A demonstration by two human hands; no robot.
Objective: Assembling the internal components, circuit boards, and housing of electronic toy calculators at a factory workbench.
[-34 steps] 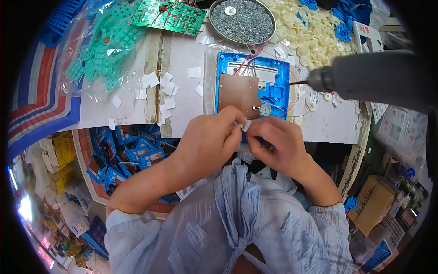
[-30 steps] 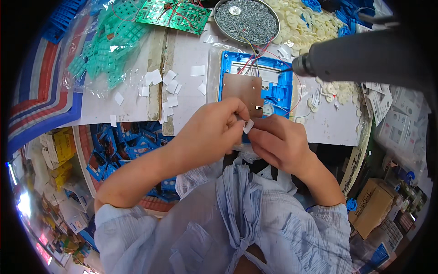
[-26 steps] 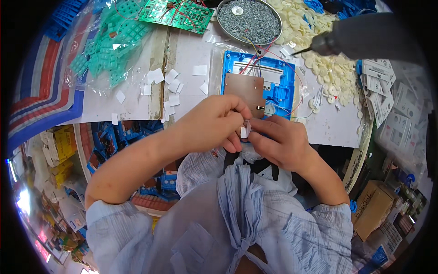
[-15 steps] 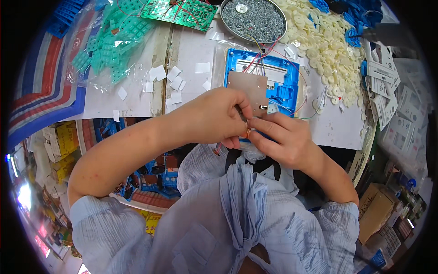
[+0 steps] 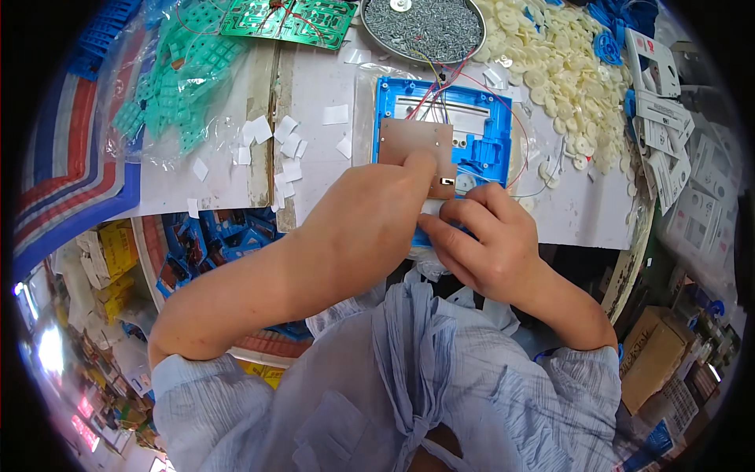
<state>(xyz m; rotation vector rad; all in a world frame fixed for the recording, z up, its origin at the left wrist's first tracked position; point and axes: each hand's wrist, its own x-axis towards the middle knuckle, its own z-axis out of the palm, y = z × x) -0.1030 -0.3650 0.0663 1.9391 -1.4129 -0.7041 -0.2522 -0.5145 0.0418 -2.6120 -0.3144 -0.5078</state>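
Note:
A blue plastic casing (image 5: 495, 118) lies open on the table in front of me, with a brown circuit board (image 5: 401, 138) over its left part. My left hand (image 5: 370, 216) is bent over the board's near edge, one finger on its face. The other fingers of that hand are hidden beneath it. At the casing's near edge my right hand (image 5: 491, 240) is closed, thumb and fingertips drawn together beside the left hand. Whatever its fingertips hold is hidden. Red, yellow and dark wires (image 5: 442, 86) run from the board area over the casing's far edge.
Beyond the casing stands a round tray (image 5: 481, 43) full of small screws. Cream plastic discs (image 5: 550, 79) are heaped at the right. White paper pieces (image 5: 257, 130), green circuit boards (image 5: 287, 22) and a bag of green keypads (image 5: 185, 86) lie left. White printed panels (image 5: 664, 122) stack at the right edge.
My left hand has swung up and over the board, a finger now on its face. The hands have parted slightly; the small copper-coloured piece between them is no longer visible. The view has shifted a little.

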